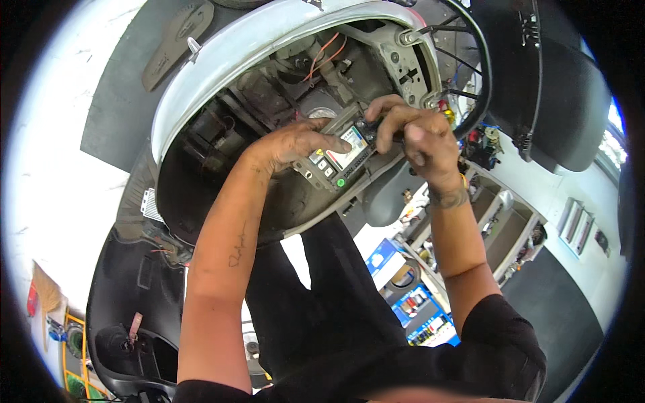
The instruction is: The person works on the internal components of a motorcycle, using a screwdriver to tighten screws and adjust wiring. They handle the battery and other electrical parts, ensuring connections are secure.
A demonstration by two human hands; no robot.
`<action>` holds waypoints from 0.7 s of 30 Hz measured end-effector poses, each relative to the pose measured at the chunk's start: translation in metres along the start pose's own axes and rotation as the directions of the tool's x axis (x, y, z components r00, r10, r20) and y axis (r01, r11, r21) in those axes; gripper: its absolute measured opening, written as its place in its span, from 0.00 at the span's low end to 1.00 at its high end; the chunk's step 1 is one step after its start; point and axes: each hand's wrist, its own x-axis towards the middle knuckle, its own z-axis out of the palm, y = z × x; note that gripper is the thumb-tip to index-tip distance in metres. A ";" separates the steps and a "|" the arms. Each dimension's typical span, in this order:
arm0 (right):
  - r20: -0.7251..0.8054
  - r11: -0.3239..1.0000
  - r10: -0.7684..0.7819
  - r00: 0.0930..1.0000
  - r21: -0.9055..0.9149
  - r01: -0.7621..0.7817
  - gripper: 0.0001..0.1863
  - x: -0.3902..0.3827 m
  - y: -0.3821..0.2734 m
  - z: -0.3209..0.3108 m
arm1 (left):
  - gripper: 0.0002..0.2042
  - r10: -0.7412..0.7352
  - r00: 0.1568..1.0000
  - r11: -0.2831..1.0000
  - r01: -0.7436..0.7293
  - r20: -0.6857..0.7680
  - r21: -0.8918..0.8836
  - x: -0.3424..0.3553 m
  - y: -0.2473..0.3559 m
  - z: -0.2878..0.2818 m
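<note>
A grey electronic controller box (327, 172) with a white label and a green round sticker is held tilted over the open body of a scooter (225, 70). My left hand (292, 144) grips its near left side, thumb on the label and fingers wrapped out of sight around the back. At the box's far right end, my right hand (420, 134) has its fingers curled by a dark connector part (366, 127). Whatever lies between those fingertips is hidden. Behind the box, thin orange-red wires (329, 50) loop inside the dusty cavity.
A grey divided parts organizer (514, 232) stands at the right, beside blue boxes (383, 262). At the upper right are a black curved bar (487, 60) and a black seat (568, 101). A black plastic panel (131, 295) lies lower left, near a broom (48, 295).
</note>
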 end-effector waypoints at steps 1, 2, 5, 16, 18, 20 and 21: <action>0.069 0.994 -0.026 0.997 0.108 0.018 0.28 0.008 0.006 -0.003 | 0.29 -0.014 1.000 1.000 0.013 0.028 0.022 0.000 0.002 -0.004; 0.169 0.974 -0.038 0.985 0.228 -0.002 0.28 0.017 0.012 -0.007 | 0.27 -0.057 0.996 0.990 0.066 0.073 -0.123 0.001 0.003 -0.007; 0.353 0.925 -0.165 0.921 0.379 0.020 0.29 0.034 0.025 -0.011 | 0.21 -0.275 0.951 0.836 0.308 0.139 -0.455 0.004 0.000 -0.012; 0.238 0.881 0.101 0.966 0.430 -0.198 0.31 0.044 0.038 0.006 | 0.35 -0.171 0.984 0.841 0.169 0.044 -0.513 0.015 -0.034 0.001; 0.176 0.874 0.119 0.977 0.449 -0.187 0.31 0.043 0.039 0.012 | 0.33 -0.162 0.985 0.824 0.164 0.052 -0.542 0.014 -0.035 0.003; 0.067 0.873 0.212 0.975 0.436 -0.220 0.32 0.042 0.036 0.020 | 0.31 -0.145 0.989 0.809 0.140 0.038 -0.571 0.014 -0.035 0.005; -0.016 0.884 0.233 0.972 0.420 -0.205 0.32 0.039 0.032 0.023 | 0.30 -0.166 0.986 0.812 0.145 0.015 -0.565 0.014 -0.035 0.006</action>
